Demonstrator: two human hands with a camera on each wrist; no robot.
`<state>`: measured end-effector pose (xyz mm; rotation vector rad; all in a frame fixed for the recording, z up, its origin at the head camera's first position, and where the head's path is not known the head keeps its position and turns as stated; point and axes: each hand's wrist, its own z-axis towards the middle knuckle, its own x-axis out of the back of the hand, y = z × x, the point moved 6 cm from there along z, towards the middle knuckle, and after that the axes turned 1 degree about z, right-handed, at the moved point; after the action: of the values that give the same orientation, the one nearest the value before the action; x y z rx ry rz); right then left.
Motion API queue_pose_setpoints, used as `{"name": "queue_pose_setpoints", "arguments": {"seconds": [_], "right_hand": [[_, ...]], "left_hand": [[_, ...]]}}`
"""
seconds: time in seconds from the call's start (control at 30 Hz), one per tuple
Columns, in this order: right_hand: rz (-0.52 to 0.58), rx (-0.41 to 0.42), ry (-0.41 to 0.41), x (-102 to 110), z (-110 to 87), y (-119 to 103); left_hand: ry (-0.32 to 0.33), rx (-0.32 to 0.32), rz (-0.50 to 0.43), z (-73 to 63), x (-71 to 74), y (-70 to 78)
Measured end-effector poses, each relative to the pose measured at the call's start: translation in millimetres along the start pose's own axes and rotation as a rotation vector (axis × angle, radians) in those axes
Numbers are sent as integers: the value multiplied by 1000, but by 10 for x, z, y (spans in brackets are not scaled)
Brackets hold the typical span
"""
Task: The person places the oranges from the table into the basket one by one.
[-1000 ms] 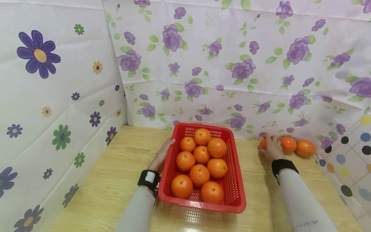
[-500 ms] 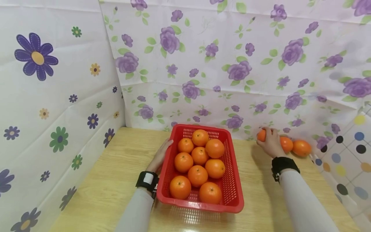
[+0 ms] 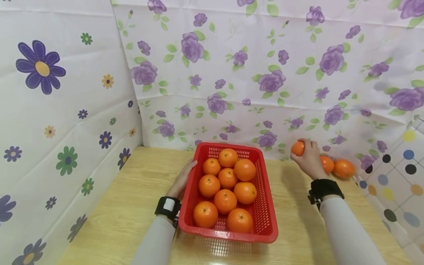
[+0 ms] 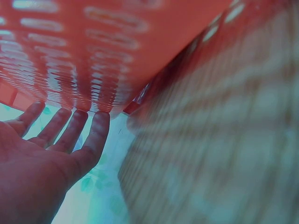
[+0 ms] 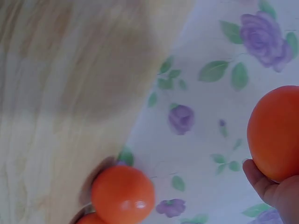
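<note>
My right hand (image 3: 310, 156) grips an orange (image 3: 297, 148), raised above the table at the back right. In the right wrist view that held orange (image 5: 276, 133) fills the right edge, with a fingertip curled under it. Two more oranges lie below the hand; one orange (image 3: 344, 168) is the rightmost. A red plastic basket (image 3: 272, 206) with several oranges (image 3: 225, 201) in it stands mid-table. Along its left side rests my left hand (image 3: 183, 179). The left wrist view shows that hand's fingers (image 4: 96, 133) extended, fingertips at the slotted basket wall (image 4: 107, 46).
A wooden table (image 3: 116, 213) carries everything. Floral sheeting (image 3: 238, 81) rises behind it, and another flowered sheet (image 3: 66, 121) walls the left. On the right stands a dotted sheet (image 3: 397, 187).
My right hand has lifted the orange off the table by the back wall, away from the two others. The left hand stays at the basket. The head view has shifted slightly.
</note>
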<state>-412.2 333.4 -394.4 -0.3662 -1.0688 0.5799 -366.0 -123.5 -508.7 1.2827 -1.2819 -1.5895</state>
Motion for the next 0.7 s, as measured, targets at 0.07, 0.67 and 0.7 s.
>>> {"name": "queue_pose_setpoints", "arguments": {"seconds": [0.07,0.67,0.7], "right_hand": [[14,12,8,17,1,-70],[173,61,-30,129,-20,-732],[180,70,-32,126,-21,-766]], "left_hand": [[-4,1,-8,-3,4,-10],[29,12,21,-1,12,-8],[29,13,19,0,13,-6]]}}
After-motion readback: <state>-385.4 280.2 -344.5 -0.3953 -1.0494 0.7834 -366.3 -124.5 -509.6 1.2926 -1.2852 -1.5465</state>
